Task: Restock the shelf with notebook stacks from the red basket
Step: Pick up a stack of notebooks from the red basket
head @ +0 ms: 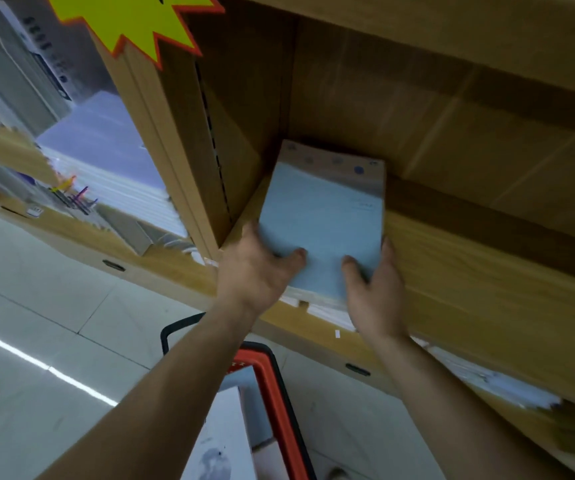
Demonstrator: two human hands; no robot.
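Left hand point(255, 270), right hand point(378, 294): thumbs atop notebook stack point(324, 213)

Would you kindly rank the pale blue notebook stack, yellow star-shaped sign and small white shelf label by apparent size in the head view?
1. pale blue notebook stack
2. yellow star-shaped sign, cropped by the frame
3. small white shelf label

- Centre frame: left hand point(256, 268) and right hand point(376, 289) grip a pale blue notebook stack point(324, 223) on the wooden shelf point(469, 271).
- Bottom centre: red basket point(279, 393).
- Upper left: yellow starburst sign point(133, 19).
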